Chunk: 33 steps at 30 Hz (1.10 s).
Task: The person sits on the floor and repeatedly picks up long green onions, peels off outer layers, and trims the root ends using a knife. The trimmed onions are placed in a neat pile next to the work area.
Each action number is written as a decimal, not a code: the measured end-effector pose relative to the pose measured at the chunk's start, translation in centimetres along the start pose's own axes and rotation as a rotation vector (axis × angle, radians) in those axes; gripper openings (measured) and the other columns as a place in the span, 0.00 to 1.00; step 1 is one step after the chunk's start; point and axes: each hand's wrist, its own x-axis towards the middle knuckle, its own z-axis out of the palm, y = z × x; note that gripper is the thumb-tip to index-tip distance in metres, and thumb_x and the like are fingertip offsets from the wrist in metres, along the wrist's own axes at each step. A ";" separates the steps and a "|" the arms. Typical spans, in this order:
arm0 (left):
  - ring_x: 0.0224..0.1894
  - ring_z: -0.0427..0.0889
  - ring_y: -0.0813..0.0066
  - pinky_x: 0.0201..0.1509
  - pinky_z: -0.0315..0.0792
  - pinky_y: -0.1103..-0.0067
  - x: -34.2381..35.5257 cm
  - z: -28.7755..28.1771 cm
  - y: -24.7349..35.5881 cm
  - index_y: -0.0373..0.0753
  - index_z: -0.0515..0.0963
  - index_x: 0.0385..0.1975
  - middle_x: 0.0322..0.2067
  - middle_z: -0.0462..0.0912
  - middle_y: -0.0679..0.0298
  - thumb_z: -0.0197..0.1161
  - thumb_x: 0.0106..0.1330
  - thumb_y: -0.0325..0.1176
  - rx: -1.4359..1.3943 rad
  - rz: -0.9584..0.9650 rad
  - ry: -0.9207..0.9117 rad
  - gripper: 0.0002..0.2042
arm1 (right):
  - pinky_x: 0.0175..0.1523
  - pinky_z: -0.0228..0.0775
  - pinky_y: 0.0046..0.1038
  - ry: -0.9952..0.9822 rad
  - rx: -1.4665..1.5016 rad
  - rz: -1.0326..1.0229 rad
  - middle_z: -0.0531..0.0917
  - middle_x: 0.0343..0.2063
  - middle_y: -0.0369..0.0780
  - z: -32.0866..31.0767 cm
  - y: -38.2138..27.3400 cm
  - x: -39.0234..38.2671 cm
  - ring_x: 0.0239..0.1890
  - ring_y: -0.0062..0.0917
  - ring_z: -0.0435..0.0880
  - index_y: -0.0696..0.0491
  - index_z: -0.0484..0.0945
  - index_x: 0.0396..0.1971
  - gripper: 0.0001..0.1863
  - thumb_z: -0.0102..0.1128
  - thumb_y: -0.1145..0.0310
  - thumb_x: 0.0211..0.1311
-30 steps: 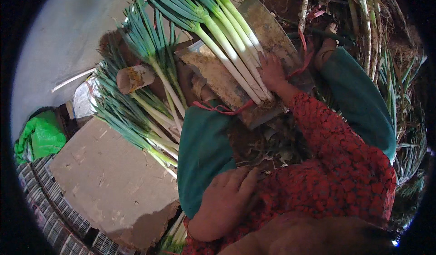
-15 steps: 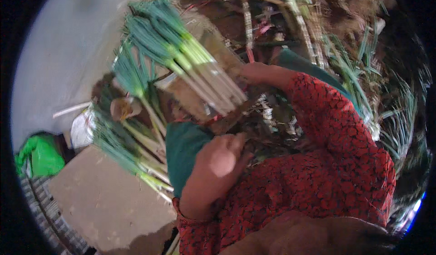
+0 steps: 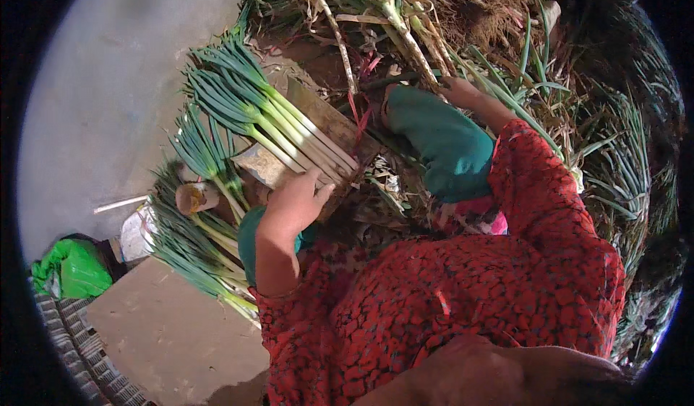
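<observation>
a bunch of long green onions (image 3: 285, 127) lies slantwise on a worn, soil-stained board (image 3: 318, 109), pale ends toward the edge nearest the person, blue-green leaves running out past the far left edge. the left hand (image 3: 295, 200) rests at the pale ends, fingers partly curled; whether they grip cannot be told. the right hand (image 3: 463, 93) is out past the board's right edge at a long pale stalk (image 3: 408, 39), fingers at its lower end, how far closed unclear. the onions look light singly, weightier bunched: stiff, smooth, perhaps slick in the white shafts, with softer leaves apt to crease, making the shafts the sounder hold. off the board's left corner, a rough brown cylinder (image 3: 195, 198) sits by more onions (image 3: 181, 243), some way from crumpled green plastic (image 3: 76, 268).
</observation>
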 end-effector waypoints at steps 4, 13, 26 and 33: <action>0.38 0.72 0.49 0.41 0.67 0.64 0.2 1.7 -1.0 0.36 0.68 0.42 0.33 0.75 0.47 0.51 0.57 0.43 0.016 -0.031 -0.032 0.19 | 0.43 0.65 0.40 0.110 0.042 0.054 0.75 0.32 0.54 1.2 -4.6 0.1 0.37 0.47 0.74 0.61 0.70 0.35 0.22 0.49 0.55 0.51; 0.39 0.72 0.49 0.41 0.66 0.63 1.6 1.8 -0.4 0.34 0.68 0.39 0.33 0.75 0.46 0.50 0.58 0.43 0.008 -0.099 -0.039 0.18 | 0.45 0.63 0.36 0.110 0.237 0.088 0.75 0.35 0.52 -1.0 -2.4 3.1 0.41 0.41 0.74 0.62 0.69 0.37 0.27 0.53 0.51 0.48; 0.38 0.73 0.51 0.40 0.67 0.67 3.1 1.9 4.1 0.34 0.69 0.42 0.33 0.75 0.46 0.52 0.58 0.43 -0.073 0.141 -0.003 0.19 | 0.21 0.54 0.17 0.049 0.971 0.211 0.66 0.19 0.31 -7.6 -4.8 -23.2 0.19 0.13 0.62 0.57 0.63 0.46 0.19 0.45 0.61 0.60; 0.39 0.75 0.69 0.42 0.69 0.77 4.4 2.7 6.9 0.32 0.69 0.41 0.35 0.76 0.59 0.54 0.59 0.34 -0.664 0.376 0.260 0.14 | 0.28 0.60 0.16 0.121 0.911 0.191 0.68 0.25 0.32 -10.4 -9.8 -34.0 0.24 0.14 0.65 0.59 0.60 0.49 0.22 0.49 0.64 0.58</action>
